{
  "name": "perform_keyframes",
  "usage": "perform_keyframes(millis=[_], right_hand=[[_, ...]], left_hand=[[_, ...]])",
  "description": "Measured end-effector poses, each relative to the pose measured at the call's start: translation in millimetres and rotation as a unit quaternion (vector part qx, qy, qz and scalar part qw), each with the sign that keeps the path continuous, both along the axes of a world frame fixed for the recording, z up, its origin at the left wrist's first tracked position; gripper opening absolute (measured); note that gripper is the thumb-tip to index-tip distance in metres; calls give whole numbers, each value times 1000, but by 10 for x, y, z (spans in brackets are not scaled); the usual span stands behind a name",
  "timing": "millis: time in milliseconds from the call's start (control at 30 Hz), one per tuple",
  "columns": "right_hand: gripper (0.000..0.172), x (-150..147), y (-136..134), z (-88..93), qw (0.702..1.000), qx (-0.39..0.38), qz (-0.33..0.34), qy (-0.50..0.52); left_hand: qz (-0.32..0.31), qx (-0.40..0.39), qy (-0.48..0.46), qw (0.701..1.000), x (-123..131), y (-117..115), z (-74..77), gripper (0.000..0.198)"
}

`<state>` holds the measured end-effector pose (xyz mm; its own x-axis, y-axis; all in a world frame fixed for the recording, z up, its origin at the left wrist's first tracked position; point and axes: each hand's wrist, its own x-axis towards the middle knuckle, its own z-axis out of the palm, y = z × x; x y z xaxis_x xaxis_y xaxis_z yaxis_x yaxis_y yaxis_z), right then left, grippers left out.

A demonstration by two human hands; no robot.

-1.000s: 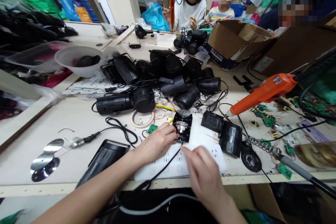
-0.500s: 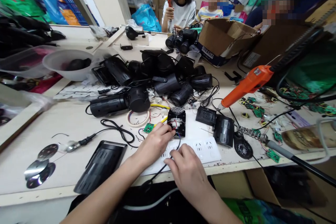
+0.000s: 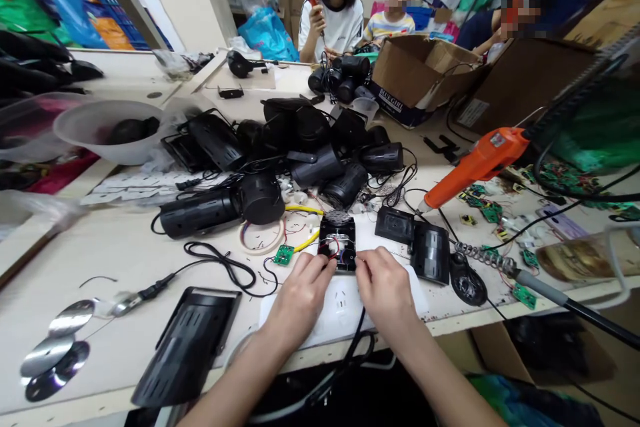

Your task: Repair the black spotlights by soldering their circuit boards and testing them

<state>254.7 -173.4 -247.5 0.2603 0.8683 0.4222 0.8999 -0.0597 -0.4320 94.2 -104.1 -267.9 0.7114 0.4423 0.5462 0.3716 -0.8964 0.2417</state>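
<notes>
A black open housing (image 3: 338,230) with red and blue wires inside stands at the centre of the table. My left hand (image 3: 307,287) has its fingers closed on the housing's lower left edge. On the other side, my right hand (image 3: 385,283) pinches at the lower right corner, where a black cable (image 3: 361,330) hangs down. Under both hands lies a white power strip (image 3: 341,303). A green circuit board (image 3: 284,254) on wires sits left of the housing, beside a tape roll (image 3: 257,235). Right of it are a black cover (image 3: 394,223) and a slotted black shell (image 3: 430,253).
An orange electric screwdriver (image 3: 475,163) hangs at the right, near a soldering iron (image 3: 540,287). Black lamp housings (image 3: 315,163) pile up behind. A slotted shell (image 3: 187,347) and metal discs (image 3: 50,353) lie left. People sit beyond a cardboard box (image 3: 420,80).
My right hand has moved up from the cable to the housing's right corner. The cable now hangs further right, and my left hand sits slightly lower. The view has shifted a little.
</notes>
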Motion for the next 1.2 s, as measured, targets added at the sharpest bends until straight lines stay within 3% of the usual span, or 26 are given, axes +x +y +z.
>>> perform_keyframes(millis=[200, 267, 367, 533, 733, 933, 1000, 1100, 1200], right_hand=[[19, -78, 24, 34, 981, -183, -23, -56], [23, -79, -63, 22, 978, -203, -12, -53], [45, -44, -208, -22, 980, -194, 16, -49], [23, -39, -232, 34, 981, -179, -27, -67], [26, -147, -26, 300, 948, -304, -25, -93], [24, -111, -7, 293, 961, -272, -49, 7], [20, -80, -8, 250, 966, -229, -55, 110], [14, -37, 14, 175, 936, -182, -68, 293], [16, -15, 35, 101, 908, -190, -65, 369]], left_hand=[[13, 2, 7, 1000, 112, -69, 44, 24], [14, -4, 11, 1000, 148, -85, 60, 26], [11, -26, 24, 999, 168, -88, 75, 25], [7, -47, 32, 998, 134, -51, 66, 19], [4, -43, 18, 999, 133, -47, 44, 20], [4, -42, 8, 999, 158, -69, 52, 21], [4, -48, 8, 999, 151, -65, 53, 21], [8, -67, 9, 998, 134, -52, 44, 19], [4, -87, 16, 996, 121, -39, 38, 23]])
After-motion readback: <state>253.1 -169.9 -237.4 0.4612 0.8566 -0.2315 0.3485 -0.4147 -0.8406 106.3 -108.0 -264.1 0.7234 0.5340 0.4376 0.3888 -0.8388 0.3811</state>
